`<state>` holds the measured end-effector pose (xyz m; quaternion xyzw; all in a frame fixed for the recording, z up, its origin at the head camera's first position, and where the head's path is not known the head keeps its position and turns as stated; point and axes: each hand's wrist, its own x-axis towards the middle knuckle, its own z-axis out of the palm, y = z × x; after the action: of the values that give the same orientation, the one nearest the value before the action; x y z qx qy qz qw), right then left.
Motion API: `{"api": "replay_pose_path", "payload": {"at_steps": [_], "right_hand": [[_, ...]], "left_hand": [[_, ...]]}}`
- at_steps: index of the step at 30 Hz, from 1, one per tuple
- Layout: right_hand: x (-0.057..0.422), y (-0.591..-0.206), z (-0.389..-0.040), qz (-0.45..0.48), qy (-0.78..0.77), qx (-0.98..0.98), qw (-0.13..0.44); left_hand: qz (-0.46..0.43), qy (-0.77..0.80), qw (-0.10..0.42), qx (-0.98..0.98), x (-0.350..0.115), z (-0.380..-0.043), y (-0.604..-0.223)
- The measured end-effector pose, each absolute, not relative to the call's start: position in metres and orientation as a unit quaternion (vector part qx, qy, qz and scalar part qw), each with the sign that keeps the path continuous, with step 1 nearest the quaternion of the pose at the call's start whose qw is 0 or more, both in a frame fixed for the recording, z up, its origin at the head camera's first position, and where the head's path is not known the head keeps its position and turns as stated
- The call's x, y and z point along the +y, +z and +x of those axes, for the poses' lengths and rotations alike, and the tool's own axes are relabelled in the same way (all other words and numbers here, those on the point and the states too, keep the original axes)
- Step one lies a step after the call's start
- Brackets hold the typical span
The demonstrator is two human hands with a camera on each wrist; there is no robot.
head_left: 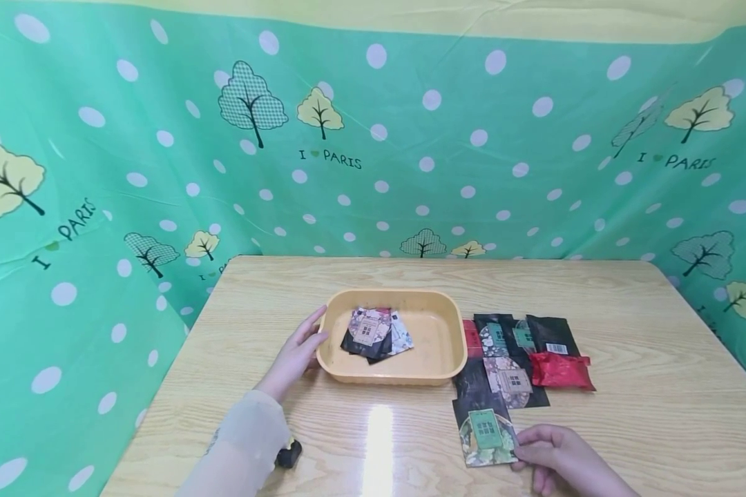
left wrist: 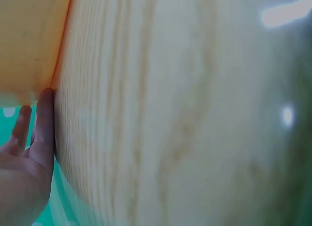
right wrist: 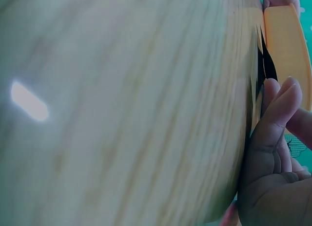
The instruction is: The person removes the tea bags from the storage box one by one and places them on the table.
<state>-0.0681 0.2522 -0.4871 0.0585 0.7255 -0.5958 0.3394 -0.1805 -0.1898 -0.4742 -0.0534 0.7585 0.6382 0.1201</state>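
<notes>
My right hand (head_left: 556, 455) pinches the lower right corner of a black packet (head_left: 486, 435) with a green label, at the near end of a group of packets on the table. In the right wrist view that hand's thumb and finger meet near the packet's dark edge (right wrist: 268, 63). My left hand (head_left: 295, 355) touches the left end of a yellow plastic bin (head_left: 391, 376), its fingers fairly straight against the wall in the left wrist view. Several overlapping packets (head_left: 368, 331) lie in the left part of the bin.
Right of the bin lie several more packets: a flat red one (head_left: 472, 338), a black one with a barcode (head_left: 553, 335), a pink-labelled one (head_left: 514, 381) and a shiny red one (head_left: 561, 371). A small black object (head_left: 289, 454) sits beside the left sleeve. A green curtain (head_left: 373, 138) hangs behind the table.
</notes>
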Motion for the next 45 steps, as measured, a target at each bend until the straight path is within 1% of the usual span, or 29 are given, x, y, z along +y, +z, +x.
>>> {"api": "replay_pose_path", "payload": {"at_steps": [14, 37, 45], "right_hand": [[0.253, -0.488, -0.062, 0.077, -0.604, 0.710, 0.354], [0.231, -0.481, -0.058, 0.052, -0.474, 0.829, 0.291], [0.230, -0.482, -0.061, 0.025, -0.437, 0.853, 0.284]], "left_hand": [[-0.047, 0.647, 0.116, 0.752, -0.189, -0.182, -0.478], [-0.058, 0.648, 0.121, 0.750, -0.188, -0.182, -0.479], [-0.055, 0.648, 0.122, 0.750, -0.187, -0.183, -0.478]]}}
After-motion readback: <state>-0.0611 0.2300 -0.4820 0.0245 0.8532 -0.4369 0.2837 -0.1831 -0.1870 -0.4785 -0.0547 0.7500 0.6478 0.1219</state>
